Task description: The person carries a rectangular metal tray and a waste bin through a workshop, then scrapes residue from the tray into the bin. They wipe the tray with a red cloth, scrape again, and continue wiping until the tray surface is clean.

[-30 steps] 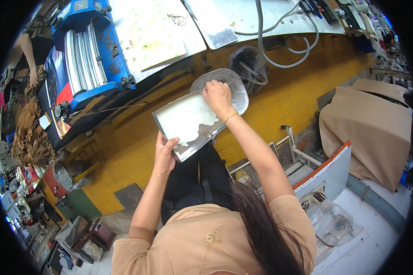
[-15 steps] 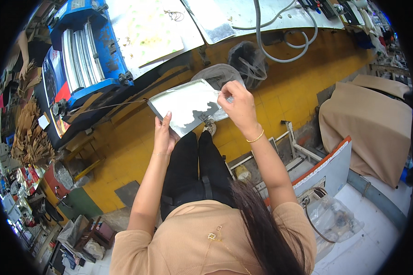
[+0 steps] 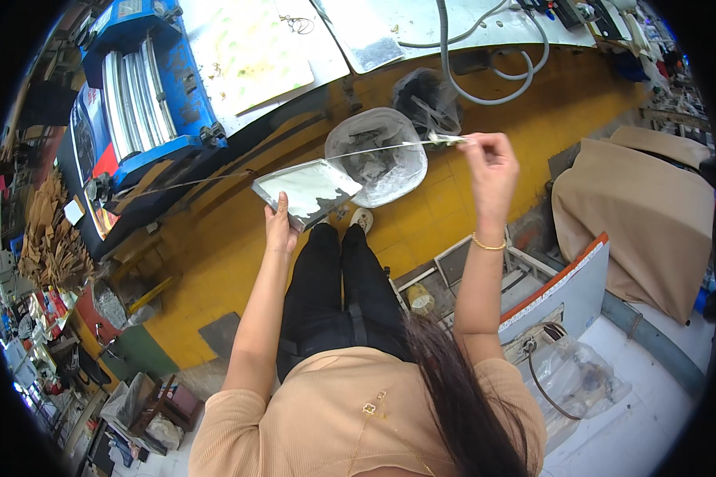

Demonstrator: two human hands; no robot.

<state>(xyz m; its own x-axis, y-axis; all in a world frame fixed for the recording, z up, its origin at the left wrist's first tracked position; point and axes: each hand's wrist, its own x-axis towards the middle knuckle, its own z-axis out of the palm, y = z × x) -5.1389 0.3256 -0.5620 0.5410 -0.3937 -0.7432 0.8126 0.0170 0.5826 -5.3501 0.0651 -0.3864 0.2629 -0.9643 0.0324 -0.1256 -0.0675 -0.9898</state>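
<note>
The left hand (image 3: 281, 228) is the nearer to the shallow grey tray (image 3: 314, 188) and grasps its near edge, thumb on top and fingers underneath; the tray lies just beyond that hand, tilted, its longer side running, as far as foreshortening lets one judge, from near left to far right; a ragged white layer covers most of its face, with bare grey along the near right edge.

The right hand (image 3: 493, 163) is well apart from the tray, to its right, fingertips pinched on a thin pale strand (image 3: 382, 149) with a crumpled white scrap (image 3: 445, 139) near the fingers; the strand stretches nearly straight leftward to the tray's far corner, though whether it is joined there cannot be told.

Beyond the tray stands a bag-lined bin (image 3: 419, 168), the strand passing over its mouth; farther still are a darker bagged bin (image 3: 426, 91) and the white surface (image 3: 429, 28).

Against half a second ago, the tray sits slightly farther left; the right hand, then close by the tray's right edge, is now far out to the right; the bag-lined bin shows more fully.
</note>
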